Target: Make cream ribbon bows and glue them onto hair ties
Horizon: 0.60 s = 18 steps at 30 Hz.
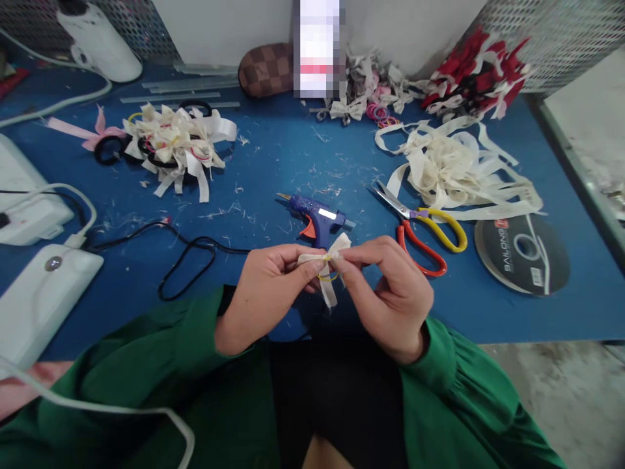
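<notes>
Between my two hands is a small cream ribbon bow (330, 294) with a yellow elastic hair tie (328, 278) at its middle. My left hand (271, 292) pinches the bow's left side between thumb and fingers. From the other side, thumb and forefinger of my right hand (388, 286) close on the bow near its centre. One ribbon end points up and another hangs down. Just beyond the bow lies a blue glue gun (322, 218) with an orange trigger, its nozzle to the left. Scissors (415, 218) with red and yellow handles lie open beyond my right hand.
A heap of cream ribbon (454, 169) and a black ribbon spool (521, 254) lie right. Finished-looking bows (176, 140) are piled left, near glue sticks (195, 83). Behind are a checkered pouch (266, 70), a phone (319, 49) and red ribbon pieces (476, 75). A black cord (190, 244) crosses the blue table.
</notes>
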### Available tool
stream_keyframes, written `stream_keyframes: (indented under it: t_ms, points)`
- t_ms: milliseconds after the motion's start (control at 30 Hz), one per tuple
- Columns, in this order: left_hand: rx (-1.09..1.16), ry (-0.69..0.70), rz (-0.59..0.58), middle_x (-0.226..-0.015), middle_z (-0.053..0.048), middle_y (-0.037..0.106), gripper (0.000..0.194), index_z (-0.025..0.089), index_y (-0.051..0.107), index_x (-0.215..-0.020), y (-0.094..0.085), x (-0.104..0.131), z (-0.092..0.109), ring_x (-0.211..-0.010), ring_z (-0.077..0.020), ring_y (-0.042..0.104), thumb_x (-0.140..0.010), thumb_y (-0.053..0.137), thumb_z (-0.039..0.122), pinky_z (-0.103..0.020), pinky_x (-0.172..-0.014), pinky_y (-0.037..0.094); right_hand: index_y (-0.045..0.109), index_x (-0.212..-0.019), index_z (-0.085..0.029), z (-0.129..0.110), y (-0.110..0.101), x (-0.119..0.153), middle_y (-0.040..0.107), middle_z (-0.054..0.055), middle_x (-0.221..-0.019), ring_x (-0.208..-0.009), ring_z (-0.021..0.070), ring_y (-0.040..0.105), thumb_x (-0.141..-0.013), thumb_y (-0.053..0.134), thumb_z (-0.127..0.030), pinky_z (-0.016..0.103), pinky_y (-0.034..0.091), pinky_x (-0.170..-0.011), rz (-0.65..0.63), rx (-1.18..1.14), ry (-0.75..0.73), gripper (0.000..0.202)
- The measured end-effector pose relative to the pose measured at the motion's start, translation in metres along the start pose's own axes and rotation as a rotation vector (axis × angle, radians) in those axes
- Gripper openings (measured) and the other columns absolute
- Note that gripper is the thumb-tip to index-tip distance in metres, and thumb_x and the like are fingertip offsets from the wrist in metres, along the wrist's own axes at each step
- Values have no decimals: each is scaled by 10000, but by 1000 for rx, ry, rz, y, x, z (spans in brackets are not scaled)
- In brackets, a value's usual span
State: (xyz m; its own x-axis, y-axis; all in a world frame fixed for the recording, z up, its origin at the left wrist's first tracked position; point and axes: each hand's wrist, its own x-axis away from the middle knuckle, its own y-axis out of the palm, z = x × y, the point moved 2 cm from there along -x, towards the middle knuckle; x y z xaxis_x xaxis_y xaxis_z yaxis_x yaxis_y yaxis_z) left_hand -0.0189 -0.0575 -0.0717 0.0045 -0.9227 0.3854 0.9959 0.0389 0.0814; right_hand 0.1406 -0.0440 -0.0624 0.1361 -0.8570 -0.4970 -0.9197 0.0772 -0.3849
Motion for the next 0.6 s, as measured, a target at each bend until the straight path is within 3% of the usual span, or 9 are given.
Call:
stream_keyframes:
  t_ms: [100,267,433,600]
  points:
    - [-7,1,2,-813,-39,778,195,160,816,-903,0,0,1,-655,-116,659,-783,805,313,-192,-605,565,700,-867,-191,0,1,0,657,14,-738,-653,141,595,-858,680,-72,299,498,-607,-46,12,12,121]
    - [-24,-8,10,-809,-48,782,212,157,815,-903,1,1,3,-659,-131,668,-781,803,330,-210,-616,566,703,-908,-211,2,-2,2,668,9,-745,-666,158,611,-834,702,-77,319,513,-619,86,-5,-19,153]
    - [-31,-11,12,-833,-49,783,212,160,815,-903,0,1,2,-659,-134,666,-782,798,333,-221,-619,565,694,-867,-213,1,1,0,662,11,-732,-659,152,604,-873,662,-104,314,511,-610,-48,55,24,113]
    - [-23,-10,7,-817,-42,783,212,164,814,-913,1,1,2,-665,-129,668,-782,801,329,-208,-620,559,697,-896,-197,0,-2,0,662,15,-747,-666,150,608,-843,692,-70,310,506,-617,50,17,-14,138]
